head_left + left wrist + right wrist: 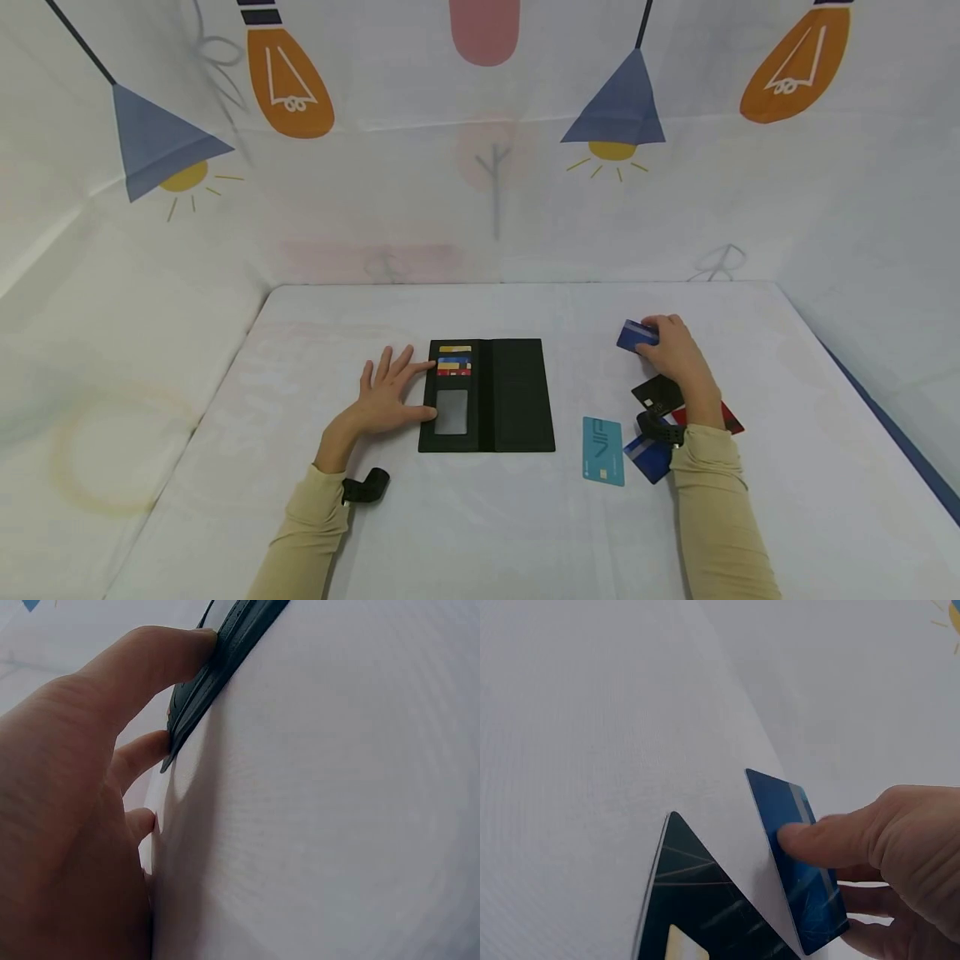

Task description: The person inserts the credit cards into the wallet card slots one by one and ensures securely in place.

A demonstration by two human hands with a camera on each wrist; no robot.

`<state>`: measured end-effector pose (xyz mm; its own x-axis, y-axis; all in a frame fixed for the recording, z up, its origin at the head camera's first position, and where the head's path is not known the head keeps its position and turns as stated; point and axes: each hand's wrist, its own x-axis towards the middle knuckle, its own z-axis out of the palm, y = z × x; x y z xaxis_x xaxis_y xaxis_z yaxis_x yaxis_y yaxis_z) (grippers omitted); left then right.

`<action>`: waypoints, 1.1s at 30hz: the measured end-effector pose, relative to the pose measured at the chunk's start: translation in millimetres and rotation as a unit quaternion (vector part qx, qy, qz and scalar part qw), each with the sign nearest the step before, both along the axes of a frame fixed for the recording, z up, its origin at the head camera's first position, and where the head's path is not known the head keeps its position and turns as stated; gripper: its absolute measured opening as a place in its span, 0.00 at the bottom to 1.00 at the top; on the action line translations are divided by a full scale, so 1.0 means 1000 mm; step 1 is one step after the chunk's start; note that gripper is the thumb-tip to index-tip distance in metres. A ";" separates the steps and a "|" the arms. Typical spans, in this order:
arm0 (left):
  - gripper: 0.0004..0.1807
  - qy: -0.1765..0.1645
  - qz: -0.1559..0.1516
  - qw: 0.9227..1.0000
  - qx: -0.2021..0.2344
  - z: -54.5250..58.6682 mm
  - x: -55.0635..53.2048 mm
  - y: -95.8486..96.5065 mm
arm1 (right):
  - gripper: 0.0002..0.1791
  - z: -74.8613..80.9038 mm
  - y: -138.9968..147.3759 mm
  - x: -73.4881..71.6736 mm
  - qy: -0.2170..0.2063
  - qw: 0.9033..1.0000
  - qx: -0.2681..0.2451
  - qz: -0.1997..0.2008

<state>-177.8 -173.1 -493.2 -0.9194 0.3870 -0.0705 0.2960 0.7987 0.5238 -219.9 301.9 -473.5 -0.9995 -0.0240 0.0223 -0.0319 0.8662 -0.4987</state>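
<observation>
A black wallet point(517, 400) lies unfolded on the white table, with several cards point(454, 362) in the slots of its left half above a clear window point(452, 412). My left hand point(384, 402) rests at the wallet's left edge, fingers spread; its thumb and index finger touch that edge, as the left wrist view point(97, 750) also shows. My right hand point(678, 354) pinches a blue card point(795, 862) between thumb and fingers, at the right side of the table. Just below that hand lies a black card point(657, 395), its gold chip showing in the right wrist view.
A light-blue VIP card point(603, 451) lies right of the wallet. Beside it is another blue card point(649, 458), and a red card point(731, 419) shows partly under the right wrist. A white cloth wall printed with lamps point(615, 100) stands behind the table.
</observation>
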 end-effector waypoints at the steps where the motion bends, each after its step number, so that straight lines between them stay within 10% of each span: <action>1: 0.45 -0.001 0.001 1.000 -0.003 0.000 0.000 0.000 | 0.28 0.000 0.000 0.000 0.006 1.000 0.002 0.000; 33: 0.44 0.009 -0.002 1.000 -0.003 -0.003 0.000 0.000 | 0.27 0.012 -0.011 0.001 0.109 0.990 -0.089 0.003</action>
